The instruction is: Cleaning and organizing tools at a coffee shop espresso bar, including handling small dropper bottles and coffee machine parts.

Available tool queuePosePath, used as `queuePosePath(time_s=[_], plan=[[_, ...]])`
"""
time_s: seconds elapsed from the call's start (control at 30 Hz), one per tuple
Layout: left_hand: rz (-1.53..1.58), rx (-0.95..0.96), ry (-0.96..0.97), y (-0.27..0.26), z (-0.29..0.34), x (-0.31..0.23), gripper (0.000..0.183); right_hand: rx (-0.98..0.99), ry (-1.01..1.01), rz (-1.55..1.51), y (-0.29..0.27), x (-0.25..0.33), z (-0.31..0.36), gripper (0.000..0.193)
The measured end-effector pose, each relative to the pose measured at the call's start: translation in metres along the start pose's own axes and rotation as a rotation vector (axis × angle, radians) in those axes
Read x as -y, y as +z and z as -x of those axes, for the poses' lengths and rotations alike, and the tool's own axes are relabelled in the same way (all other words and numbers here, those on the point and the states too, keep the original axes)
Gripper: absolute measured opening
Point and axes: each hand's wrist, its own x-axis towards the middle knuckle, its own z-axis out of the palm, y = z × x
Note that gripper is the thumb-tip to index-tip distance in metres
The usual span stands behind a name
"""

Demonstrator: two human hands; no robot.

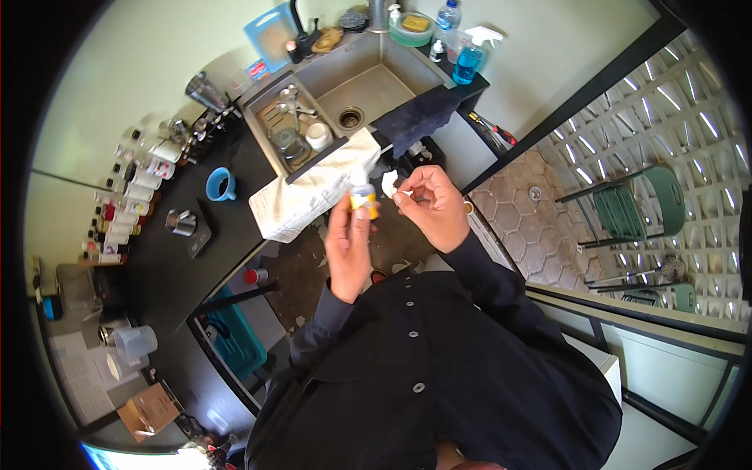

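Observation:
In my left hand [348, 249] is a small bottle [363, 200] with a yellow label and a whitish top, slightly blurred. The fingers and thumb close round its sides, upright in front of my chest. My right hand [435, 210] is just to the right, pinching a small white crumpled piece [390, 185] that looks like tissue or torn paper. The piece is close beside the bottle; whether they touch I cannot tell. Beyond both hands, a cream printed cloth [301, 205] drapes over the counter edge by the sink.
A steel sink [376, 82] lies ahead, its drainboard holding a jar [319, 136] and utensils. On the dark counter [153, 258] are a blue cup [221, 185], a metal cup [182, 222] and several bottles. A spray bottle [470, 63] stands far right; green chairs [627, 207] are outside.

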Motion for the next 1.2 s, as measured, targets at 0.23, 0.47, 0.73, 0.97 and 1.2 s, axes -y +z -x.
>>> queuePosePath(time_s=[0.23, 0.47, 0.73, 0.97, 1.2], plan=[[-0.194, -0.292, 0.084, -0.004, -0.021, -0.004, 0.043, -0.274, 0.652, -0.297, -0.12, -0.251, -0.009, 0.02], [-0.199, -0.572, 0.094, 0.03, -0.033, 0.008, 0.037, -0.224, 0.633, 0.131, -0.269, -0.484, -0.129, 0.04], [-0.199, -0.711, 0.095, 0.069, -0.043, -0.001, 0.035, -0.165, 0.784, 0.748, -0.286, -0.516, -0.182, 0.063], [-0.286, -0.911, 0.077, 0.059, 0.007, 0.016, 0.034, 0.787, 0.926, 0.061, -0.106, -0.339, -0.112, 0.03], [-0.221, -1.097, 0.046, 0.032, 0.075, 0.043, 0.036, 1.469, 0.176, 0.125, 0.046, -0.108, -0.058, 0.054]])
